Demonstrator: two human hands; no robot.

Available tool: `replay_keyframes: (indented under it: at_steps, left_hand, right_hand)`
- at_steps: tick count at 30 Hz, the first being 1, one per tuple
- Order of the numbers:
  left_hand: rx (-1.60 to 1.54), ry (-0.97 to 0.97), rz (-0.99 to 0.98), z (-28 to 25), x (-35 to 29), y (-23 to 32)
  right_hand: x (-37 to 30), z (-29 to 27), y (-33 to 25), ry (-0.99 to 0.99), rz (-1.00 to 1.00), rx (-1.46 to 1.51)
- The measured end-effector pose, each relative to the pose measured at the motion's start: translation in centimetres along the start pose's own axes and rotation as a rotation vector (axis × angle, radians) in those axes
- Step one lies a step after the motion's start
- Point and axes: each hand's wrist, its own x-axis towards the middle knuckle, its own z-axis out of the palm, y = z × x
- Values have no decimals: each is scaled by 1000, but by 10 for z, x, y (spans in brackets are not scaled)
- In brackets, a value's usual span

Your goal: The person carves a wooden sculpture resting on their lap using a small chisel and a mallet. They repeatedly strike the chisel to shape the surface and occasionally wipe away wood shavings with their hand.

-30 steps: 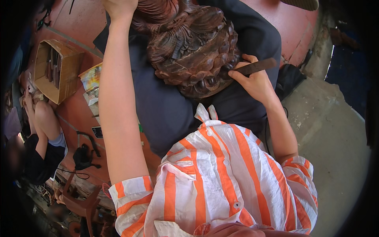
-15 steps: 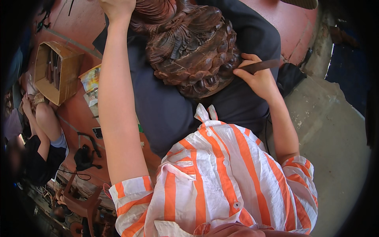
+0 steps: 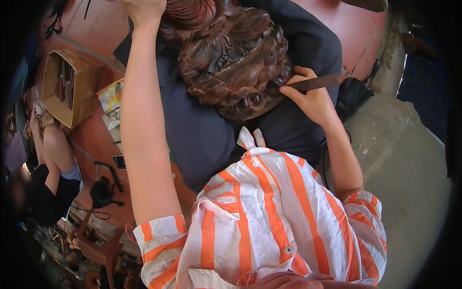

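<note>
A dark brown carved wooden statue (image 3: pixel 226 62) lies across my lap, its layered, petal-like base toward me and its far part running past the top edge. In my right hand (image 3: pixel 310 96), a flat dark strip-shaped tool (image 3: pixel 317 83) is pinched between thumb and fingers. Its inner end reaches the right side of the carved base, where the exact contact is hidden. My left hand (image 3: pixel 144 10) is beside the statue's far part at the top edge; its fingers are out of the picture, so its grip does not show.
To the left, an open cardboard box (image 3: pixel 89 89) holds several long dark pieces. Papers (image 3: pixel 113 106), a phone (image 3: pixel 119 162) and a black strapped object (image 3: pixel 102 191) lie on the red tiles. Another person (image 3: pixel 55 159) sits at far left, near a brown plastic chair (image 3: pixel 101 250).
My right hand has shifted slightly left with the strip-shaped tool, closer in against the carved base. My left hand and the statue have hardly moved.
</note>
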Motion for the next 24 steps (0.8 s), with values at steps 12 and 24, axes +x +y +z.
replay_keyframes:
  at_steps: [12,24]
  left_hand:
    - [-48,-14,-43,-1,-1,2]
    - [-37,-16,-30,-2,1,1]
  right_hand:
    - [0,1,5,20,-47,-20]
    - [9,-6,11,11,16,50]
